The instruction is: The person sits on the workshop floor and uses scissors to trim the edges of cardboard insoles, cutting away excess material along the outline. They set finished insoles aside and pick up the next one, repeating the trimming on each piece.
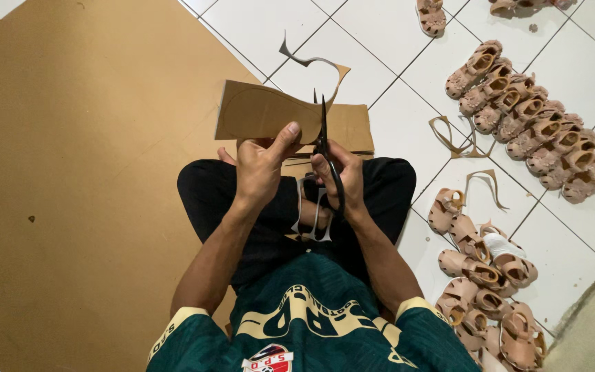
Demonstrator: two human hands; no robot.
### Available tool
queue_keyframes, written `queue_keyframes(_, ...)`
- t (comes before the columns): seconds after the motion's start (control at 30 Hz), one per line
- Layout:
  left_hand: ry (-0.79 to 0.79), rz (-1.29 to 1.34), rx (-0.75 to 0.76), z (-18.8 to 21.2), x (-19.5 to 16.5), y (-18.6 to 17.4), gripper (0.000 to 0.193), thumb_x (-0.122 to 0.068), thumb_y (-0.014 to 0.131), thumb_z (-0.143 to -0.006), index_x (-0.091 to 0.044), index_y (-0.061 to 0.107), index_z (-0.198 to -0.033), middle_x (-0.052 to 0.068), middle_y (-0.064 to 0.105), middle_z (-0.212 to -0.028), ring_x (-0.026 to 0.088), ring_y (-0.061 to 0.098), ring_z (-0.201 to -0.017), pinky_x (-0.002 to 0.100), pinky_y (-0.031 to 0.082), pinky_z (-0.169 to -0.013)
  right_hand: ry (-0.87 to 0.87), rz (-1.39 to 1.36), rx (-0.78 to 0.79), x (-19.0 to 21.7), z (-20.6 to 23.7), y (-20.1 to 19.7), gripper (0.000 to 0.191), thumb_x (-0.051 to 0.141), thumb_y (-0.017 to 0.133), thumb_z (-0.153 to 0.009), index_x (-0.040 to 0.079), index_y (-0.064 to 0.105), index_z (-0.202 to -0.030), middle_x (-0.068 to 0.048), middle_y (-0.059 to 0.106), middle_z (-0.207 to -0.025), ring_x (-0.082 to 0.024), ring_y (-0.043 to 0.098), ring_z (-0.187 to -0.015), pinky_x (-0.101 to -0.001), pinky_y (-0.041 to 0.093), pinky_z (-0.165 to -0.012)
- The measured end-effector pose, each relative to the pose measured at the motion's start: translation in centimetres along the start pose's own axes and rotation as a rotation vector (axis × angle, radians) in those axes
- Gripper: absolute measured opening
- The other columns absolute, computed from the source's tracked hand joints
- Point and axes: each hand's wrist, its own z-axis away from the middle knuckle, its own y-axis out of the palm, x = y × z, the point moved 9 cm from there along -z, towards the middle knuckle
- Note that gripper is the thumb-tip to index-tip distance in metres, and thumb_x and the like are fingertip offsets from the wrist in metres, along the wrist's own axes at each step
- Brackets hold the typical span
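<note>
A big brown cardboard sheet (70, 172) covers the left half of the frame, on the white tiled floor (408, 124). Rows of small pink sandals (538, 131) lie at the right. In the upper centre, the left hand (259, 169) pinches a cardboard piece (263, 114) with thumb on top, fingers closed on its lower edge. Its long side runs left to right, just above both hands. The right hand (342, 176) grips black scissors (325, 148), blades pointing up into the piece's right end; they seem nearly closed, but it is hard to tell.
</note>
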Motion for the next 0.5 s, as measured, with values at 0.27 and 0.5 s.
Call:
queue_keyframes(0.27, 0.009, -0.071, 0.076, -0.6, -0.8, -0.1, 0.027, -0.019, 0.071, -0.1, 0.008, 0.071, -0.1, 0.012, 0.072, -0.097, 0.018, 0.073, -0.092, 0.032, 0.065, -0.089, -0.004, -0.072, 0.027, 1.1, 0.2, 0.1, 0.065, 0.056, 0.066, -0.098, -0.004, 0.068, -0.121, 0.005, 0.054, -0.069, -0.003, 0.049, -0.057, -0.0199, 0.039, -0.051)
queue_keyframes(0.5, -0.013, -0.065, 0.14, -1.4, -1.2, -0.1, 0.024, -0.017, 0.073, -0.098, 0.006, 0.07, -0.104, 0.012, 0.072, -0.1, 0.018, 0.073, -0.093, 0.034, 0.064, -0.088, 0.015, -0.113, 0.041, 1.1, 0.5, 0.1, 0.062, 0.051, 0.068, -0.099, -0.006, 0.069, -0.122, 0.003, 0.056, -0.068, -0.003, 0.048, -0.055, -0.02, 0.037, -0.05)
